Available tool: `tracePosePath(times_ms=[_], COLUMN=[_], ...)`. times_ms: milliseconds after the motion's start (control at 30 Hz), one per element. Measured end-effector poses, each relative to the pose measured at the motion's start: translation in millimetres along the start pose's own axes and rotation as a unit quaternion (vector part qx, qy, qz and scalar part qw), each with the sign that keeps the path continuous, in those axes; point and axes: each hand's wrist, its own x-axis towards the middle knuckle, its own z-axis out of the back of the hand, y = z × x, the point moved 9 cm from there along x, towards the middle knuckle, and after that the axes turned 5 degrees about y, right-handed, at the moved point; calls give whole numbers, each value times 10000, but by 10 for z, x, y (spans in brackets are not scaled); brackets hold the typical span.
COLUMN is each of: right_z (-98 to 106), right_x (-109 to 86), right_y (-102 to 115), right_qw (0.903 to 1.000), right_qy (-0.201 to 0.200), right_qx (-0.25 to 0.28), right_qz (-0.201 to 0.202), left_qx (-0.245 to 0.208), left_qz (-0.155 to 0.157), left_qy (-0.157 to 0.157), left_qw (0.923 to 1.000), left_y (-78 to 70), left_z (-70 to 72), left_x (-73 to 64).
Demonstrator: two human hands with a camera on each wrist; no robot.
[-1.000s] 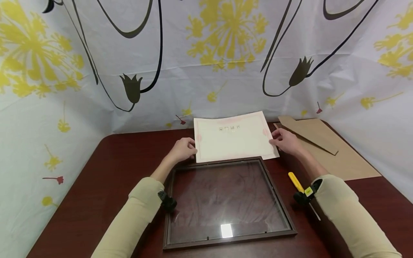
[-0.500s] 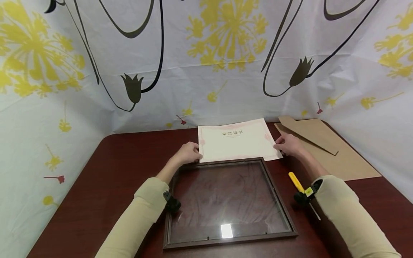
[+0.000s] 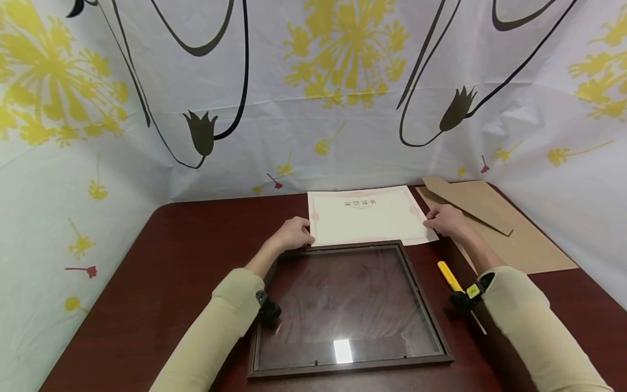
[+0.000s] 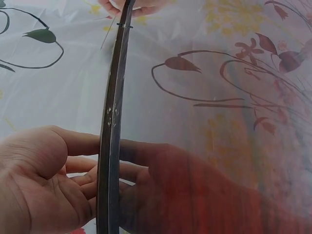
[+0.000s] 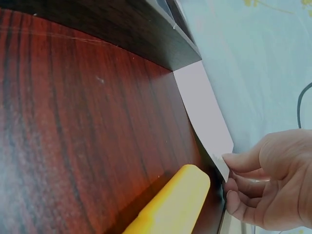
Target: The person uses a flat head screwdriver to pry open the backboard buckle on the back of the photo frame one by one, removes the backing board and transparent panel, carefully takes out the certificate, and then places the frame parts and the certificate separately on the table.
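Observation:
A cream certificate [image 3: 367, 218] with a pink border and printed characters lies at the back of the table, beyond a dark picture frame [image 3: 427, 305] with a glass pane. My left hand [image 3: 295, 234] holds the certificate's left edge near its front corner; in the left wrist view that hand [image 4: 44, 180] is partly hidden behind the frame's side, and the paper does not show clearly. With thumb and fingers, my right hand [image 3: 446, 220] pinches the right edge. The right wrist view shows the right hand [image 5: 268, 180] gripping the paper's [image 5: 204, 112] corner.
Brown backing board [image 3: 534, 245] with a raised flap [image 3: 465, 204] lies at the back right. A screwdriver with a yellow handle [image 3: 449, 276] lies right of the frame, under the right wrist. A patterned cloth [image 3: 274, 130] hangs behind the table.
Both hands have moved to the right with the certificate. Its far edge has come down, so the sheet lies flatter behind the frame. The frame and screwdriver have stayed put.

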Motion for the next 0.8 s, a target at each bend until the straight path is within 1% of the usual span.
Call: tracePosePath(times_ms=[133, 300, 467, 667, 800], right_z=[21, 73, 93, 81, 64], right_x=[-14, -43, -68, -97, -143], right_y=[14, 36, 26, 12, 19], right_qw=[9998, 9981, 9968, 9974, 9982], right_qy=[-128, -426, -588, -591, -531], right_qx=[-143, -402, -482, -379, -254], right_qz=[52, 215, 238, 152, 101], left_qx=[12, 123, 248, 138, 94], left_qz=[29, 77, 67, 151, 118], left_qy=[-24, -38, -75, -165, -264], left_qw=[10000, 9999, 9996, 9997, 9995], left_y=[-18, -37, -50, -22, -14], left_z=[-16, -36, -47, -29, 12], left_x=[21, 38, 37, -15, -81])
